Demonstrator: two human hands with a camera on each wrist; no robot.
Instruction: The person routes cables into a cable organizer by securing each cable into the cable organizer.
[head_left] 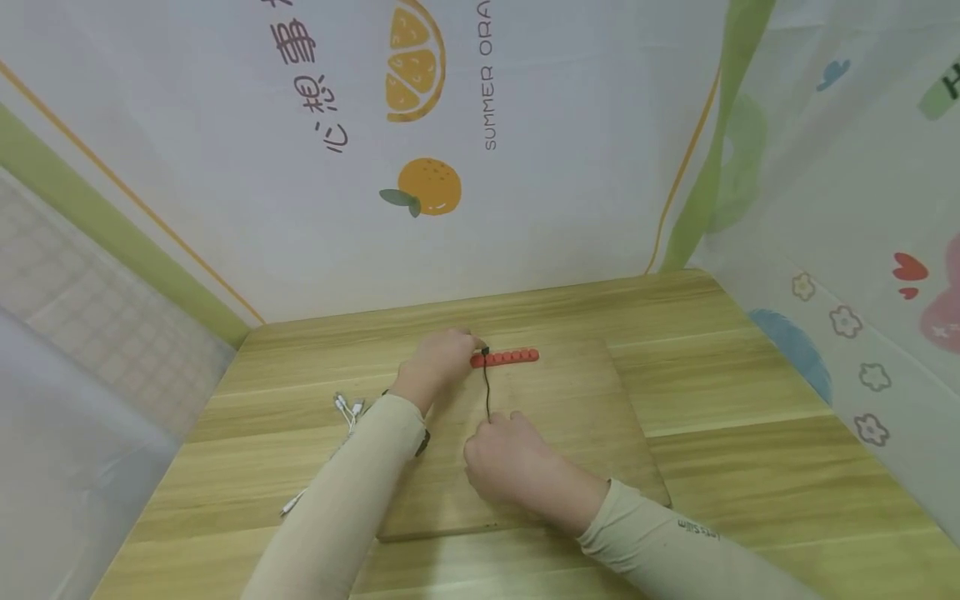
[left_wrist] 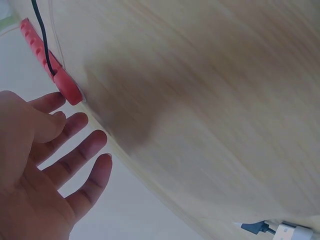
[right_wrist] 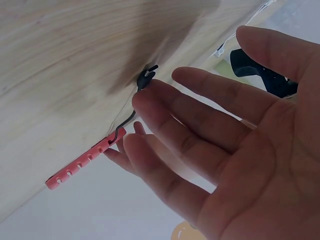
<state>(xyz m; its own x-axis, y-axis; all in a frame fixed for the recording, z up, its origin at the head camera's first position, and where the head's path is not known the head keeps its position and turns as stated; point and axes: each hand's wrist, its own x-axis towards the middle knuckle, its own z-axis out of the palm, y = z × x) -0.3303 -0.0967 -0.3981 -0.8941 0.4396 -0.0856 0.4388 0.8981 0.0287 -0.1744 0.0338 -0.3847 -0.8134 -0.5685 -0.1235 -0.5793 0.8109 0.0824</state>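
Observation:
A red cable holder strip (head_left: 517, 356) with a row of slots lies near the far edge of a wooden board (head_left: 570, 417). A short black cable (head_left: 487, 387) sits in a slot near the strip's left end, its black plug (head_left: 485, 351) sticking out beyond. My left hand (head_left: 442, 358) is at that left end; in the left wrist view its fingers (left_wrist: 92, 180) are loosely bent, the index fingertip against or beside the strip. My right hand (head_left: 510, 462) is at the cable's near end. In the right wrist view its fingers are extended, fingertips at the black connector (right_wrist: 146, 77).
White cables (head_left: 348, 410) with plugs lie on the wooden table (head_left: 247, 433) left of the board, partly hidden by my left sleeve (head_left: 345, 492). A printed curtain (head_left: 555, 183) hangs behind the table, with more cloth at both sides.

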